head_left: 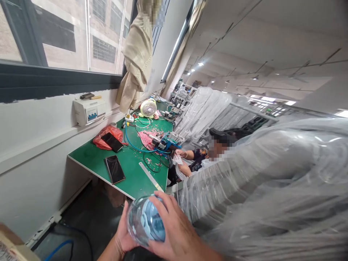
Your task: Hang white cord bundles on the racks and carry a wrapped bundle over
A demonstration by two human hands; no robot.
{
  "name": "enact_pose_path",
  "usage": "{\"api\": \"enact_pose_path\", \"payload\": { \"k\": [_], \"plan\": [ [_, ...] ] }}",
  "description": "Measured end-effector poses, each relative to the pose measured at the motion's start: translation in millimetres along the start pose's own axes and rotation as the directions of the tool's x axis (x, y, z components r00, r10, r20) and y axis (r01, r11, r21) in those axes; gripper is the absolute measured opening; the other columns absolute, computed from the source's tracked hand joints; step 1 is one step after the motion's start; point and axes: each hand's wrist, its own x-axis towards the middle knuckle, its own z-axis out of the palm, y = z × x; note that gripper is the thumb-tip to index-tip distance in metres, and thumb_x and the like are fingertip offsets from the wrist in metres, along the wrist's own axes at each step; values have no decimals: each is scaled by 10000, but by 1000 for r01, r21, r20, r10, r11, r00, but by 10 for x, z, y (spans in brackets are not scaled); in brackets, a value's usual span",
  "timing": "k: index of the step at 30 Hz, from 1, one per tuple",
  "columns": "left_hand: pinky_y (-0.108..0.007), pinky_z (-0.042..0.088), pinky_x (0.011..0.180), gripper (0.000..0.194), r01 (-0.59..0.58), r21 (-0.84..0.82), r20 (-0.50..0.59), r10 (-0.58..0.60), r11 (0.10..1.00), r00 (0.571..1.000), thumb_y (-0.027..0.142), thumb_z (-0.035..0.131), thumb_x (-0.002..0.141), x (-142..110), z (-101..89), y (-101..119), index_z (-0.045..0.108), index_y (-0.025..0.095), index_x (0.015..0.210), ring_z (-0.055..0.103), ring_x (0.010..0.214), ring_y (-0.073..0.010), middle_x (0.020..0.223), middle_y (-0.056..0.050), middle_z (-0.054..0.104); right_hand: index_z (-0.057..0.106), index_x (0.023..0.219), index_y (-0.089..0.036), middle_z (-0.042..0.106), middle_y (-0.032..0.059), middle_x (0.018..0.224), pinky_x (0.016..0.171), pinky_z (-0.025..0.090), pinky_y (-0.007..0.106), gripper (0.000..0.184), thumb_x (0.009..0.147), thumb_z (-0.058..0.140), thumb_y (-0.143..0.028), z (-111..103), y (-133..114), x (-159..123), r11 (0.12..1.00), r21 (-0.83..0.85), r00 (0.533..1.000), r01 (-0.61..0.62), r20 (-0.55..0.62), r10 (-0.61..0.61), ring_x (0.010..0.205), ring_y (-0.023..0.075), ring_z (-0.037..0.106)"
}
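Between my two hands is a clear rounded container (134,217) with a light-blue round part, tilted in front of the table's near corner. I cannot tell whether the blue part is a lid or its base. My left hand (125,233) wraps its left side and underside, thumb pointing up. Over its right side my right hand (174,226) is curled, fingers across the top and thumb below. Just beyond the container, a ruler (149,175) lies on the green table (95,156), with a dark phone (114,169) to its left.
Another phone (112,141) rests against a red plastic bag (103,136). Farther back are a small machine (164,141), pink scraps (145,139) and a fan (148,108). A seated co-worker (199,156) holds white strips. Plastic-covered racks (244,192) crowd the right; cables (65,246) trail lower left.
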Motion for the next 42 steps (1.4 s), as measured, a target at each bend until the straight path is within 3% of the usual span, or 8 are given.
{"api": "enact_pose_path", "payload": {
  "k": [5, 9, 14, 19, 25, 30, 37, 42],
  "plan": [
    [-503, 297, 1030, 820, 68, -2, 3, -68, 998, 998, 761, 389, 715, -142, 185, 13, 598, 89, 1135, 518, 1135, -350, 1073, -183, 638, 491, 1261, -192, 366, 97, 1351, 1013, 378, 367, 722, 566, 653, -304, 0, 105, -190, 955, -65, 953, 289, -75, -294, 1185, 266, 377],
    [-440, 298, 1043, 558, -53, -48, -102, 48, 997, 994, 548, 440, 821, -243, 139, -78, 669, 73, 1003, 572, 1066, -299, 956, -149, 683, 453, 1285, -218, 326, 117, 1383, 1014, 339, 514, 750, 574, 673, -312, -36, 126, -254, 914, -114, 915, 389, -73, -398, 1239, 338, 321],
    [-406, 338, 1023, 414, -226, -100, -262, 193, 969, 946, 440, 496, 808, -309, 279, -202, 721, 95, 854, 621, 965, -273, 862, -119, 702, 347, 1367, -259, 136, 157, 1461, 936, 395, 570, 1035, 449, 808, -381, -101, 102, -363, 959, -124, 967, 254, 47, -250, 1278, 438, 246],
    [-391, 355, 1020, 402, -324, -79, -252, 296, 943, 922, 416, 490, 827, -221, 593, -208, 725, 96, 888, 627, 953, -262, 913, -121, 697, 462, 1278, -238, 299, 124, 1380, 964, 416, 478, 540, 789, 556, -448, -257, -31, -300, 984, -95, 963, 153, -210, -170, 1243, 306, 349],
    [-391, 374, 1012, 404, -416, -78, -367, 362, 906, 857, 395, 451, 834, -150, 692, -249, 735, 111, 784, 631, 936, -256, 859, -115, 703, 587, 1099, -216, 491, 85, 1202, 903, 456, 425, 359, 748, 552, -280, -510, -114, -137, 970, -14, 920, 242, -315, -234, 1118, 247, 442],
    [-404, 401, 987, 412, -416, -58, -403, 360, 907, 841, 357, 423, 821, -130, 730, -274, 735, 104, 728, 644, 854, -252, 827, -123, 702, 595, 1119, -211, 473, 89, 1247, 974, 395, 497, 421, 744, 591, -404, -572, -80, -186, 948, -34, 915, 316, -255, -314, 1163, 285, 400],
    [-386, 461, 928, 286, -509, -45, -377, 457, 860, 805, 327, 508, 714, -105, 700, -268, 737, 157, 692, 649, 709, -212, 738, -77, 703, 404, 1352, -133, 248, 167, 1424, 1042, 356, 481, 675, 832, 408, -562, -648, -122, -242, 992, 66, 983, -107, -143, 116, 1305, 293, 316],
    [-347, 531, 798, 244, -662, -20, -344, 617, 749, 708, 315, 536, 670, -70, 699, -264, 729, 183, 741, 645, 685, -200, 748, -55, 703, 424, 1333, -149, 333, 150, 1368, 1032, 382, 442, 559, 848, 361, -420, -619, -175, -213, 989, 78, 980, -128, -143, 138, 1262, 251, 382]
  ]
}}
